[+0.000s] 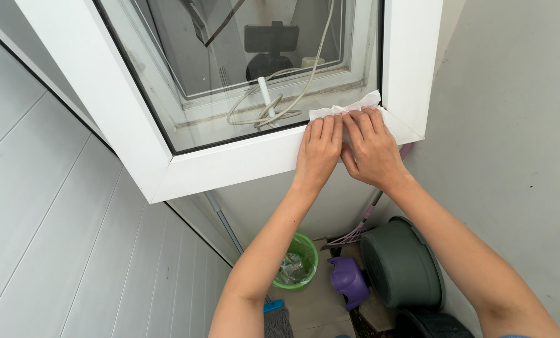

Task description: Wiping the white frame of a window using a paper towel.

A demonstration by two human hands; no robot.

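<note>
A white window frame (230,164) with a glass pane (242,69) fills the upper part of the head view. A white paper wipe (349,107) lies along the frame's lower right corner, at the edge of the glass. My left hand (319,150) and my right hand (371,147) lie side by side, fingers flat and pressed on the wipe against the frame. Most of the wipe is hidden under my fingers.
Behind the glass hang a looped pale cable (264,109) and a dark device (270,40). Below stand a green bucket (297,263), a purple jug (349,281), a grey-green tub (400,263), a mop (277,316) and a broom handle. A grey wall is at the right, white panels at the left.
</note>
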